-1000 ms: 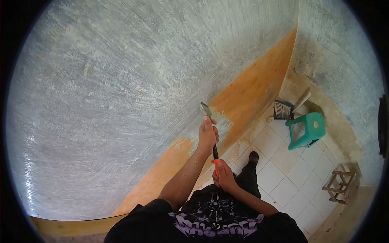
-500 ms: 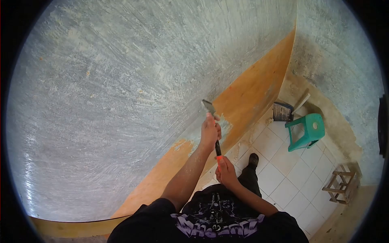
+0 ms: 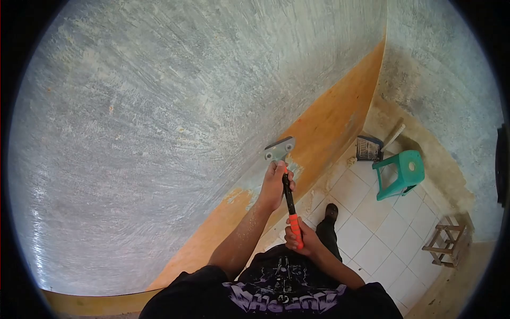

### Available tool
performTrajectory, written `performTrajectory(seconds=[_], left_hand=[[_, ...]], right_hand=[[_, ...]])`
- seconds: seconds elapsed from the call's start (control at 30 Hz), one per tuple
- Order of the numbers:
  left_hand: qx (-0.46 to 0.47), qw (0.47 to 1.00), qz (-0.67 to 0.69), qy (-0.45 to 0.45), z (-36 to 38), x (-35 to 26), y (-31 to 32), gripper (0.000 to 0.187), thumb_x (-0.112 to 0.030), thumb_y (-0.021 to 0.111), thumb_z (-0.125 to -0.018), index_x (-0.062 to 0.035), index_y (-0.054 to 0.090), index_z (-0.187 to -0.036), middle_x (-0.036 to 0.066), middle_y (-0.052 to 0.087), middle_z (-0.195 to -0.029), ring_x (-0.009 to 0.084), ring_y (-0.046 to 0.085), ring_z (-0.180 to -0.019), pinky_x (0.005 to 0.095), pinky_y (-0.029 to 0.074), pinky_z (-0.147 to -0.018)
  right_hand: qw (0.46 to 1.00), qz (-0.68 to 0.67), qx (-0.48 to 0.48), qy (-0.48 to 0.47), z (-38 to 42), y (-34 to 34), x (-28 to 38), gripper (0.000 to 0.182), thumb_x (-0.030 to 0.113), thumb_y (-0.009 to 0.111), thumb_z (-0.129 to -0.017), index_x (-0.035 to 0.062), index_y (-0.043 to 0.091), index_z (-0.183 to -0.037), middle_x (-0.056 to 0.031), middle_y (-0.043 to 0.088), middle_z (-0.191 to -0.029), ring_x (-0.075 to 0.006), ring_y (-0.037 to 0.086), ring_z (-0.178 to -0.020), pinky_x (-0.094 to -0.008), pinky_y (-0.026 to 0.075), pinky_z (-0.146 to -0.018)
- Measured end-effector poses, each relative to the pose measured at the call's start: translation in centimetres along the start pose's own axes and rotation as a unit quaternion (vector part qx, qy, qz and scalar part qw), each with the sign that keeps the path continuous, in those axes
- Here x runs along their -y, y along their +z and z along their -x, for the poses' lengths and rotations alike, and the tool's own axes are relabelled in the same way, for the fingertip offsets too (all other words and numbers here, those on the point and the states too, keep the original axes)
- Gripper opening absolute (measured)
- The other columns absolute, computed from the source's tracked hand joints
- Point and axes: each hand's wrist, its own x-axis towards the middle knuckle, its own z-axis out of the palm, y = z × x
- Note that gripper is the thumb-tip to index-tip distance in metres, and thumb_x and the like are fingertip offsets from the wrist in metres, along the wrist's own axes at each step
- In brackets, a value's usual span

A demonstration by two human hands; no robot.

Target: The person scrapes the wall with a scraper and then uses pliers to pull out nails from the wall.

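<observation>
A long-handled scraper [image 3: 289, 195] with a black and orange handle is held in both hands in front of the wall. My left hand [image 3: 273, 186] is closed round the handle just below the metal head, thumb along it. Lower down, my right hand [image 3: 302, 235] grips the orange end near my shirt. The scraper's wide head, with two round bolts showing, overlaps the border between the grey scraped wall [image 3: 175, 127] and the orange painted band [image 3: 334, 111]. A pale bare patch in the orange lies behind my left hand.
On the white tiled floor [image 3: 353, 234] at the right stand a green plastic stool [image 3: 411, 169] and a small wooden stool [image 3: 449, 244]. A black dustpan [image 3: 367, 149] leans near the corner. My shoe [image 3: 331, 211] rests close to the wall's foot.
The scraper has turned so its head now shows broad face and bolts. Its handle end and my right hand have come down towards my body; my left hand has dropped slightly.
</observation>
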Motion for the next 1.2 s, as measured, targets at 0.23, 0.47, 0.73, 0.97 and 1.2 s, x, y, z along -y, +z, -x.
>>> performTrajectory(seconds=[0.23, 0.47, 0.73, 0.97, 1.2], left_hand=[[-0.035, 0.990, -0.135, 0.014, 0.1, 1.5, -1.9, 0.026, -0.034, 0.043, -0.104, -0.0089, 0.040, -0.110, 0.005, 0.051, -0.071, 0.0141, 0.049, -0.047, 0.0296, 0.044, -0.046], [-0.024, 0.994, -0.096, 0.046, 1.3, 0.3, -3.0, 0.034, -0.041, 0.032, -0.106, -0.0079, 0.041, -0.109, 0.003, 0.045, -0.065, 0.0127, 0.044, -0.043, 0.0280, 0.041, -0.043], [-0.075, 0.991, -0.100, 0.055, 0.6, 1.1, -2.4, 0.033, -0.042, 0.032, -0.106, -0.0100, 0.039, -0.101, 0.000, 0.038, -0.060, 0.0103, 0.035, -0.040, 0.0276, 0.032, -0.037], [-0.093, 0.989, -0.102, 0.046, 0.4, 1.0, -1.6, 0.034, -0.044, 0.032, -0.106, -0.0119, 0.039, -0.100, -0.001, 0.036, -0.059, 0.0093, 0.031, -0.040, 0.0266, 0.030, -0.038], [-0.099, 0.988, -0.110, 0.054, 0.2, 0.8, -0.9, 0.031, -0.041, 0.032, -0.105, -0.0113, 0.038, -0.099, -0.002, 0.034, -0.058, 0.0088, 0.031, -0.041, 0.0264, 0.029, -0.037]], right_hand=[[0.977, 0.187, -0.101, -0.024, 0.8, 2.2, -1.0, 0.042, 0.045, 0.032, -0.106, 0.0103, 0.045, -0.124, -0.0048, 0.046, -0.067, -0.0131, 0.040, -0.045, -0.0283, 0.039, -0.047], [0.979, 0.190, -0.075, -0.008, 0.6, 3.0, -1.5, 0.041, 0.042, 0.032, -0.107, 0.0101, 0.043, -0.130, -0.0037, 0.044, -0.063, -0.0115, 0.039, -0.041, -0.0276, 0.037, -0.043], [0.950, 0.275, -0.139, -0.055, -0.2, 4.3, -2.3, 0.040, 0.039, 0.037, -0.106, 0.0084, 0.046, -0.130, -0.0020, 0.044, -0.062, -0.0091, 0.039, -0.042, -0.0252, 0.037, -0.042], [0.918, 0.339, -0.192, -0.078, 0.0, 5.3, -2.2, 0.040, 0.038, 0.040, -0.106, 0.0073, 0.050, -0.130, 0.0005, 0.040, -0.057, -0.0074, 0.037, -0.040, -0.0237, 0.033, -0.038], [0.921, 0.327, -0.188, -0.092, 0.1, 5.5, -1.9, 0.041, 0.038, 0.039, -0.106, 0.0060, 0.050, -0.129, 0.0003, 0.040, -0.057, -0.0078, 0.036, -0.038, -0.0241, 0.033, -0.037]])
